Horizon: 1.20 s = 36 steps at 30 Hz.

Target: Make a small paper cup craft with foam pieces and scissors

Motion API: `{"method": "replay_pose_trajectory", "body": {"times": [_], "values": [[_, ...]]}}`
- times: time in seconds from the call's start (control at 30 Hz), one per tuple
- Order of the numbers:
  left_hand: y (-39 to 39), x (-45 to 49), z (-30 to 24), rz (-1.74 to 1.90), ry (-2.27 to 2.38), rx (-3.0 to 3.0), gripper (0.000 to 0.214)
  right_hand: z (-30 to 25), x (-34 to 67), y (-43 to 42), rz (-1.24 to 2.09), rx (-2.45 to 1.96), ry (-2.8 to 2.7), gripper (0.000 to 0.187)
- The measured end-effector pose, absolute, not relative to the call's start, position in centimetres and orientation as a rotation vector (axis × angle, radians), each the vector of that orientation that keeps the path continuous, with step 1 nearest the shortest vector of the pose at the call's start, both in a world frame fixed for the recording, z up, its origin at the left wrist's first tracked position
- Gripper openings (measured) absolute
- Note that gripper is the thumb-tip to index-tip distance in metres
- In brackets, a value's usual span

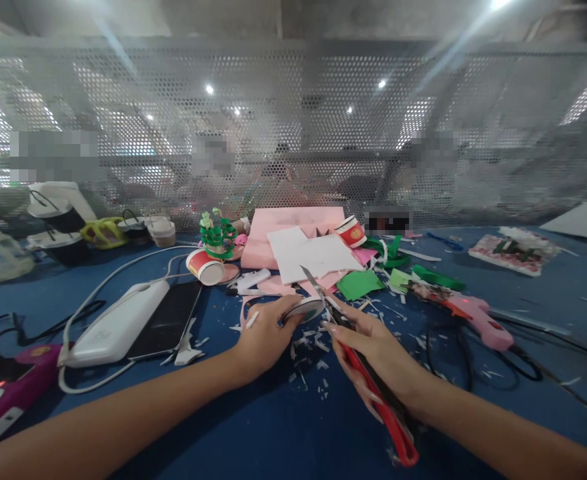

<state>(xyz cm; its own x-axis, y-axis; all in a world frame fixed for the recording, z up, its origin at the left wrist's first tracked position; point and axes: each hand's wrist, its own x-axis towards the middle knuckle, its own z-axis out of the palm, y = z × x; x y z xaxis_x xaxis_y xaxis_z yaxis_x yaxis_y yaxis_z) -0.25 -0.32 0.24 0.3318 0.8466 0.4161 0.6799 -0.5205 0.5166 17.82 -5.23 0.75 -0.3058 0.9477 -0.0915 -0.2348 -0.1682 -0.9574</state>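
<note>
Red-handled scissors lie nearest, the right hand with its grip closed around the handles and the blades at the edge of a small white disc. The left hand pinches that disc just above the blue table, over white scraps. Short snips should serve best, turning the disc into the blades with the fingertips held clear. No writing is readable; the red mark on a paper cup is too small.

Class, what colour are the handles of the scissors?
The scissors have red handles, clearest in the head view.
</note>
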Motion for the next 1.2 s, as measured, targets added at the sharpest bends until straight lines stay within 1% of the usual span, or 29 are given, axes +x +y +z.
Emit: {"method": "replay_pose_trajectory", "body": {"times": [0.27,0.53,0.63,0.77,1.0,1.2], "values": [[-0.07,-0.09,0.08,1.064,1.397,2.186,0.016,0.92,17.77,-5.11,1.625,-0.953,-1.209,0.075],[-0.23,-0.16,0.18,0.941,1.326,2.419,0.02,0.61,17.81,-5.34,1.605,-0.969,-1.226,0.075],[-0.02,-0.11,0.06,0.975,1.379,2.337,0.017,0.49,17.81,-5.28,1.605,-0.961,-1.236,0.074],[0.19,-0.06,0.1,1.026,1.447,2.198,0.018,0.41,17.8,-5.36,1.592,-0.968,-1.25,0.078],[-0.23,-0.07,0.17,0.947,1.36,2.39,0.018,0.63,17.79,-5.62,1.571,-0.973,-1.295,0.077],[0.08,-0.12,-0.09,1.011,1.333,2.294,0.02,0.62,17.8,-5.46,1.557,-0.987,-1.303,0.077]]}}
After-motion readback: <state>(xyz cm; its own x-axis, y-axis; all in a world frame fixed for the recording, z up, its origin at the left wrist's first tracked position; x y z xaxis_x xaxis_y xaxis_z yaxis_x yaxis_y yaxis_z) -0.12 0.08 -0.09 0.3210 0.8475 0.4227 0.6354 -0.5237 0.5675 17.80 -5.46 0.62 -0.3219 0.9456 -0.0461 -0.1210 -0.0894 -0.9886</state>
